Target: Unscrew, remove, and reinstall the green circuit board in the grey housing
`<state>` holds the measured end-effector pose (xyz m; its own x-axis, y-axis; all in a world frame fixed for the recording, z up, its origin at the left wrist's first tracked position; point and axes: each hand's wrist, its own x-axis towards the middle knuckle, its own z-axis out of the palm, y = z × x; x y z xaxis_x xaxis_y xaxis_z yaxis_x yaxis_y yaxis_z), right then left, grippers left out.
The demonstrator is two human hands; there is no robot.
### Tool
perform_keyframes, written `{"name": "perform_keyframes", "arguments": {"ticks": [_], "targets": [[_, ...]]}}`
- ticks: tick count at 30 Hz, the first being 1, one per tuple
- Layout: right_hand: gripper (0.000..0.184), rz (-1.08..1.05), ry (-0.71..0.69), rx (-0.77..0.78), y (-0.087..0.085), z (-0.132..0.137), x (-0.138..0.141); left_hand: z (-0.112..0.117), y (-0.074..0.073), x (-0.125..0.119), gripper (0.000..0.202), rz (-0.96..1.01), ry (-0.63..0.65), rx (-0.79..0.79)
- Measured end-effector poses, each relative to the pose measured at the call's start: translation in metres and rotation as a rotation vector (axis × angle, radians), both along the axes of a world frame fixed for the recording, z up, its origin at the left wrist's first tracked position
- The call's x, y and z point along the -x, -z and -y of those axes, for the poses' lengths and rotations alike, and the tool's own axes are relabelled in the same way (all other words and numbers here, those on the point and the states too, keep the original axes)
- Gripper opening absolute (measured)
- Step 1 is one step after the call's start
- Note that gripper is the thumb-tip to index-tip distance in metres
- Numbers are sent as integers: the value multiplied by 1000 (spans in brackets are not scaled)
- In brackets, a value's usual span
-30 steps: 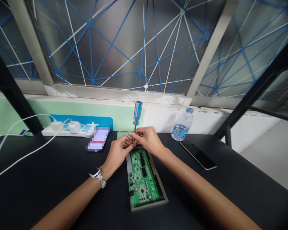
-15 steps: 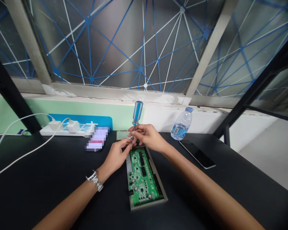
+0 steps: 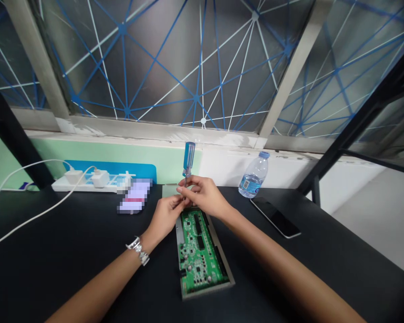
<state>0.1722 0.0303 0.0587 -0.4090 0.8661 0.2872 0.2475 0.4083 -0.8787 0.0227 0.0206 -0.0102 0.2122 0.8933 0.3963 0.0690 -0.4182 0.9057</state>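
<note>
A screwdriver [image 3: 189,156] with a blue and clear handle stands nearly upright over the far end of a green circuit board [image 3: 202,251]. My right hand [image 3: 207,195] pinches its metal shaft just below the handle. My left hand [image 3: 168,213] is closed, thumb and fingertips pressed together around the lower end of the shaft; whatever else they grip there is hidden. The screwdriver tip is covered by my fingers. The board lies in a shallow metal frame [image 3: 207,292] on the black table.
On the right stand a water bottle [image 3: 253,177] and a dark-screened phone [image 3: 275,217]. At the left, a white power strip [image 3: 84,185] with plugs and cables lies behind a blurred-out phone [image 3: 135,196]. A pale flat piece [image 3: 170,190] sits beyond my hands, before the wall.
The screwdriver handle has turned and leans slightly further left. My right fingers have shifted a little on the shaft; both hands stay at the board's far end.
</note>
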Motion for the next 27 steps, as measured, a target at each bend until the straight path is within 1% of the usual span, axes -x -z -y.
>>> {"name": "perform_keyframes", "arguments": {"ticks": [4, 6, 8, 10, 12, 15, 17, 19, 21, 23, 25, 27], "targets": [[27, -4, -170, 122, -9, 2, -3, 2, 1, 5, 30, -167, -30, -95], [26, -13, -196, 141, -12, 2, -5, 2, 2, 5, 31, -217, -43, -117], [23, -14, -169, 136, -11, 0, -6, 3, 3, 3, 29, -218, -48, -120], [19, -25, -118, 111, -8, -2, -5, 4, 4, 0, 22, -156, -58, -118], [16, -54, -67, 60, -3, -4, -4, 5, 3, -2, 23, -73, -94, -112], [22, -75, 24, -40, 6, -6, 1, 5, 3, -2, 21, 28, -145, -71], [26, -51, 98, -93, 10, -6, 3, 4, 2, -1, 17, 81, -134, -36], [28, -16, 138, -122, 9, -5, 3, 3, 3, 0, 17, 114, -76, 4], [27, 3, 108, -89, 4, -4, 1, 2, 3, 1, 19, 123, -7, 42], [29, -1, 20, 5, -3, -2, -2, 2, 2, 3, 22, 91, 42, 47], [30, -18, -80, 86, -9, 0, -5, 2, 1, 4, 23, 25, 64, 10], [27, -26, -134, 115, -13, 0, -8, 3, -1, 5, 26, -48, 73, -39]]}}
